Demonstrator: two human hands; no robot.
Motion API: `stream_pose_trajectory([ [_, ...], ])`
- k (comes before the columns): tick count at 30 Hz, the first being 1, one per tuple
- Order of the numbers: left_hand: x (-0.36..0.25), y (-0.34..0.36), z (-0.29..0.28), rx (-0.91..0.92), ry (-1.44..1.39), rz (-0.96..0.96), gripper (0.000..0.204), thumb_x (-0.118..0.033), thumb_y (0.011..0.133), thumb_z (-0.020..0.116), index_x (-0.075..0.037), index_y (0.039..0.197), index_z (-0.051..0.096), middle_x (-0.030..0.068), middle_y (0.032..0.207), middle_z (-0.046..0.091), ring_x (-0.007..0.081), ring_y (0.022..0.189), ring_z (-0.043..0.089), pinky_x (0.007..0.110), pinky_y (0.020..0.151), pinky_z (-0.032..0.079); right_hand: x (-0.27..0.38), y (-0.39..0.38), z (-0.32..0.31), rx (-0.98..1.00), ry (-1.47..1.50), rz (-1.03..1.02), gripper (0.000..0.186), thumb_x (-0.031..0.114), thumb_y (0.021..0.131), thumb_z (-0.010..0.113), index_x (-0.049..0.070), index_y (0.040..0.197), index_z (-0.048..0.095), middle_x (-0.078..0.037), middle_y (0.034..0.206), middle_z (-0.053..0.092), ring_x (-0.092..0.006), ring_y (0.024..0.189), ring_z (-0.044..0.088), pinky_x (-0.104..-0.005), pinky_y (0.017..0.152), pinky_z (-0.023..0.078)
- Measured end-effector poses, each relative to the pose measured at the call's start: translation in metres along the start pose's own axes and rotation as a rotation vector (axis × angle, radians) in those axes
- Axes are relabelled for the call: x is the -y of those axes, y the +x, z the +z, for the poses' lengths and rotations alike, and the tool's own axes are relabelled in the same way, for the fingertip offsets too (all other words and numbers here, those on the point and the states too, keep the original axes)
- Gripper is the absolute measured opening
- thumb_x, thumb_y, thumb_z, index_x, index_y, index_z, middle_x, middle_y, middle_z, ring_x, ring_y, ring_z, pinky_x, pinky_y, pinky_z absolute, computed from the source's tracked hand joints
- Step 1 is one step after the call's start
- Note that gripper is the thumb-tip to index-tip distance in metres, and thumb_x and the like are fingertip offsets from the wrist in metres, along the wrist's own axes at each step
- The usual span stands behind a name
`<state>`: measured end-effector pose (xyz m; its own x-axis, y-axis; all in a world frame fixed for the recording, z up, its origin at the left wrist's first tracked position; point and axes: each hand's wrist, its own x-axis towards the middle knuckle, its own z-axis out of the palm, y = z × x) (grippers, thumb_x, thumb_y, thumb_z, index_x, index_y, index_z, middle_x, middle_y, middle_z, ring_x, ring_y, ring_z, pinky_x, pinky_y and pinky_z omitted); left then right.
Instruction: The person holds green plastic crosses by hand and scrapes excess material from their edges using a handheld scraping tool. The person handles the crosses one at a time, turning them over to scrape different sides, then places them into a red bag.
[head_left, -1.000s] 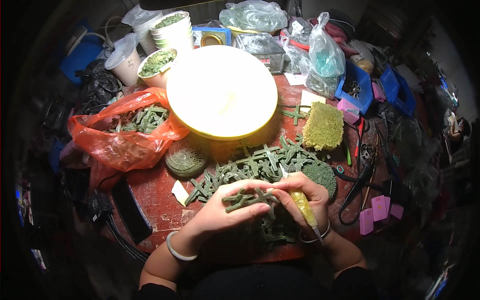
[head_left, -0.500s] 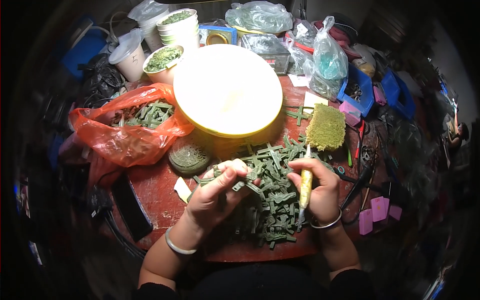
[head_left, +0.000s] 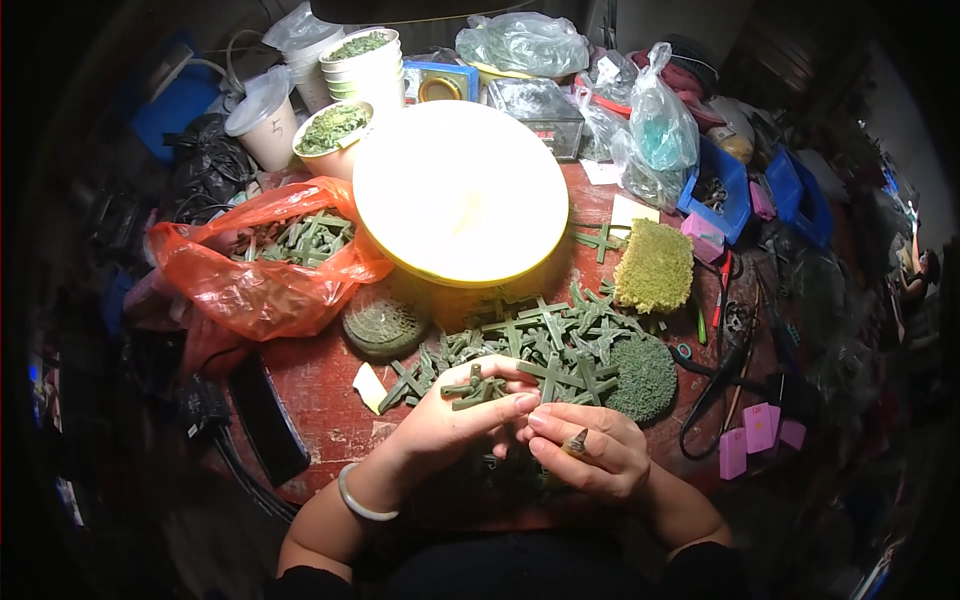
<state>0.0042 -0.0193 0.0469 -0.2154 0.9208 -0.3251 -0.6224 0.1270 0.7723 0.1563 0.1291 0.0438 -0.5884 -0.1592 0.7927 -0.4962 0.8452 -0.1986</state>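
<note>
Workshop, red bench (head_left: 325,430) (scuffed), glowing lamp (head_left: 461,190), blue bins (head_left: 739,200), heaped green pieces (head_left: 550,337)

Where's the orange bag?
In the head view, the orange plastic bag sits on the left side of the red table, just left of the bright round disc.

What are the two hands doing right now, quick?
Left hand: partly closed, holding small green bar-like pieces.
Right hand: closed, holding a pointed tool, mostly hidden by the fingers.
</note>
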Motion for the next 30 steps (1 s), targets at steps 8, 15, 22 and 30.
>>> stream_pose_trajectory([
  [8,0.001,0.002,-0.001,0.022,-0.005,0.039,0.032,-0.011,0.095,0.065,-0.007,0.123,0.051,0.0020,0.088,0.062,0.0091,0.071,0.061,0.020,0.050,0.047,-0.002,-0.002,0.006,0.014,-0.006,0.005,0.020,0.003,0.079,0.075,0.004,0.098,0.069,-0.010,0.102,0.071,-0.0269,0.094,0.072,-0.0318,0.078,0.058],
  [15,0.002,0.002,0.000,-0.075,0.066,0.120,0.028,-0.009,0.095,0.065,-0.009,0.118,0.049,0.0021,0.086,0.064,0.0074,0.069,0.060,0.019,0.049,0.042,-0.002,0.001,0.005,-0.117,0.095,0.357,0.017,0.007,0.082,0.073,0.007,0.099,0.067,-0.011,0.101,0.072,-0.0235,0.086,0.069,-0.0346,0.075,0.056],
  [22,0.000,0.001,0.004,-0.199,0.231,0.176,0.025,-0.009,0.095,0.062,-0.007,0.116,0.048,0.0106,0.093,0.070,0.0075,0.065,0.058,0.019,0.048,0.041,-0.024,0.001,-0.008,0.196,-0.221,0.637,0.030,0.012,0.077,0.079,0.005,0.102,0.063,-0.013,0.090,0.067,-0.0336,0.087,0.061,-0.0406,0.082,0.049],
  [30,0.002,0.004,0.002,-0.201,0.104,0.164,0.020,-0.012,0.098,0.060,-0.009,0.113,0.048,0.0125,0.092,0.070,0.0080,0.062,0.058,0.019,0.046,0.040,-0.019,-0.004,-0.002,-0.085,-0.034,0.742,0.020,0.000,0.076,0.077,0.004,0.092,0.065,-0.010,0.080,0.068,-0.0232,0.072,0.065,-0.0316,0.067,0.051],
])
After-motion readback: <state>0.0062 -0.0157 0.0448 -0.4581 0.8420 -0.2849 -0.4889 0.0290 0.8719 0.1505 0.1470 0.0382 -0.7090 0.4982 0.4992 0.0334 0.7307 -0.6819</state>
